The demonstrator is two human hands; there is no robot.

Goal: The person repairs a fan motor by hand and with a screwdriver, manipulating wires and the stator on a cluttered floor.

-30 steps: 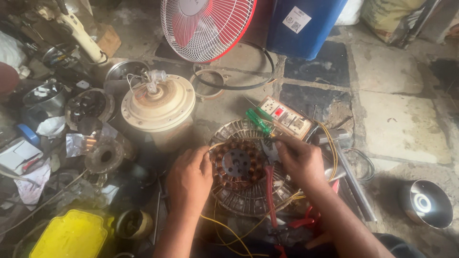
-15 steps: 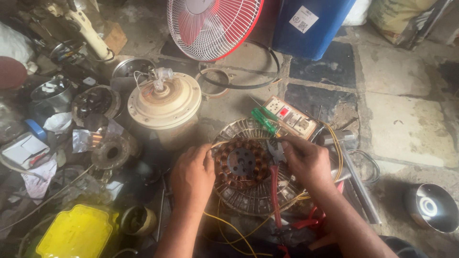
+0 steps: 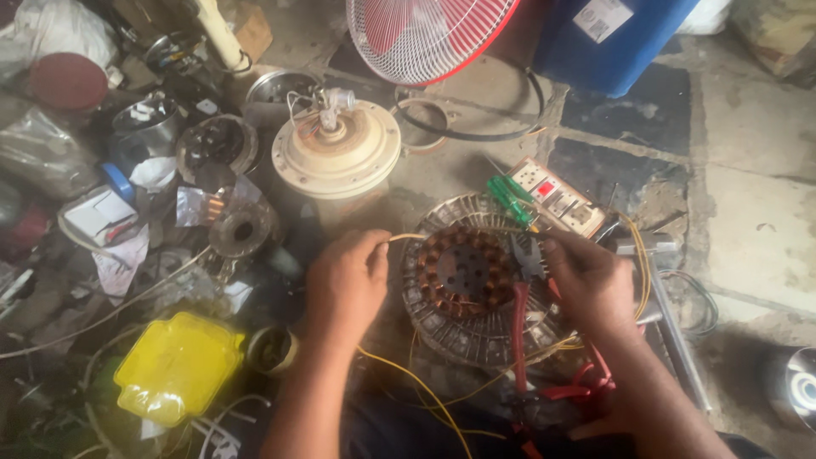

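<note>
Two hands: both on the fan stator (image 3: 463, 276) lying on the floor.
Stator: copper coils seated in the finned housing; loose yellow leads trailing.
Left hand (image 3: 344, 285): fingers pinched together on a yellow wire (image 3: 406, 237).
Right hand (image 3: 591, 285): fingers clamped round red-handled pliers (image 3: 520, 289), nose at the windings.
Progress: wiring seemingly unfinished.

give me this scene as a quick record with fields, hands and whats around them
left hand: left hand pinches a thin yellow wire at the motor's edge
right hand: right hand holds red-handled pliers over the windings
work piece: round fan motor stator with copper coils in a ribbed metal housing
behind: green-handled screwdriver, white switch-and-socket board, cream round motor cover
left side: yellow plastic container
</note>
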